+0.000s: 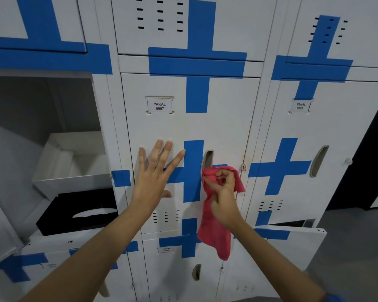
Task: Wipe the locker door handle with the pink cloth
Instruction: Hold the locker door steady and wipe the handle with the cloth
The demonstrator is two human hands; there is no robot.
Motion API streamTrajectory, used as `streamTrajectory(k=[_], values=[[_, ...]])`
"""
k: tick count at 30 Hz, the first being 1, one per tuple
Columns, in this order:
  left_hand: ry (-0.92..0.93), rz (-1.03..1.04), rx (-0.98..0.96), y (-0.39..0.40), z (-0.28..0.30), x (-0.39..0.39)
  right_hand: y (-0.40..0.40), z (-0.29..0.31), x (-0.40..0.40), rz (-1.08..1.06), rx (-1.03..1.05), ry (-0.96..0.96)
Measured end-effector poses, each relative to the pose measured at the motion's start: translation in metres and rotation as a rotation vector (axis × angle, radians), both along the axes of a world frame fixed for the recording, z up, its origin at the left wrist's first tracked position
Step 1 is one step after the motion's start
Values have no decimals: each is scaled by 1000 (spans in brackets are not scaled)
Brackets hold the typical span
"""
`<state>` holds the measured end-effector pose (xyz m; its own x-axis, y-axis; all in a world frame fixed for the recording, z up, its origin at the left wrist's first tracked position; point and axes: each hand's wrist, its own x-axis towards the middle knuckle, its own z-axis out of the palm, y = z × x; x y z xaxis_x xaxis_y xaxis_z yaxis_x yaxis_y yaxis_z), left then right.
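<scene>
White locker bank crossed with blue tape (pixel 195 66). Middle locker door (pixel 179 127), labelled YAKAL 0007 (pixel 159 106), shut. Left hand (pixel 156 171) flat on door, fingers (pixel 169 149) released and spread, left of vertical tape strip. Recessed locker door handle (pixel 207 159) near door's right edge, upper part exposed, lower part covered by pink cloth (pixel 215 225). Right hand (pixel 224 192) at handle, fingers clenched on cloth; loose end hanging below door's bottom edge. Open compartment (pixel 42 110) at left holding white box (pixel 72 160). Lower-right door (pixel 292 240) ajar.
</scene>
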<state>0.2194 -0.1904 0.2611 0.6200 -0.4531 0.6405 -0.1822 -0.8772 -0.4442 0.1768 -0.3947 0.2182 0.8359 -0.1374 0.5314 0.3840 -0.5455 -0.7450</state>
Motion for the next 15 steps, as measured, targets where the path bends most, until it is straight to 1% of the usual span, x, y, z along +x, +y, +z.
streamTrajectory(k=[1, 3, 9, 11, 13, 15], values=[[-3, -1, 1, 0, 0, 0, 2, 1, 3, -25, -27, -5], [-5, -6, -3, 0, 0, 0, 9, 9, 5, -56, 4, 1], [-8, -24, -15, 0, -1, 1, 20, 41, 7, -29, 280, 1], [-5, -26, -16, -1, -1, 2, 23, 45, 8, -28, 338, -1], [-1, -33, -17, -1, -1, 3, 27, 44, 7, -37, 350, 4], [-3, -27, -17, 0, -1, 3, 31, 43, 6, -49, 308, -16]])
